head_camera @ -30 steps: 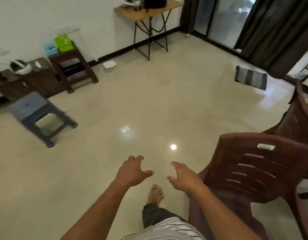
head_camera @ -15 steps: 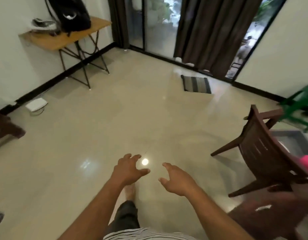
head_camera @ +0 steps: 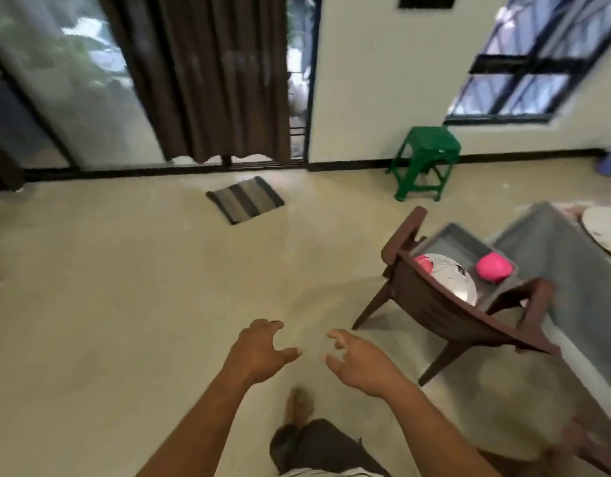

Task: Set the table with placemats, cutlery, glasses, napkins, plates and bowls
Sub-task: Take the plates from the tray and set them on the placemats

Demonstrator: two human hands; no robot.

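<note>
Much of the frame is smearing with blur, so edges are reading soft. At the right edge the table [head_camera: 551,235] is showing only a grey corner, and a plate [head_camera: 603,232] on it is cut off by the frame, its pattern too blurred to read. In front of the table a brown chair [head_camera: 445,304] is standing with its back toward me, hiding part of a grey tray [head_camera: 469,241] on its seat; in the tray a white plate with dark marks [head_camera: 452,275] is lying beside a pink bowl [head_camera: 494,267], and another pink thing at the plate's left rim is too hidden to name. At the lower right corner something brown is cut off and I cannot tell what it is. I am holding my left hand [head_camera: 259,352] low in the middle of the frame, palm down over the floor [head_camera: 125,304], fingers spread and loosely bent, thumb pointing right, gripping nothing. My right hand [head_camera: 361,361] is hovering just beside it, apart from it, fingers curling loosely and empty, well short of the chair. Below them my bare foot [head_camera: 299,406] is showing, blurred. Farther up, a striped mat [head_camera: 245,200] is lying near the curtain [head_camera: 211,77], and a green stool [head_camera: 424,160] is standing by the wall.
</note>
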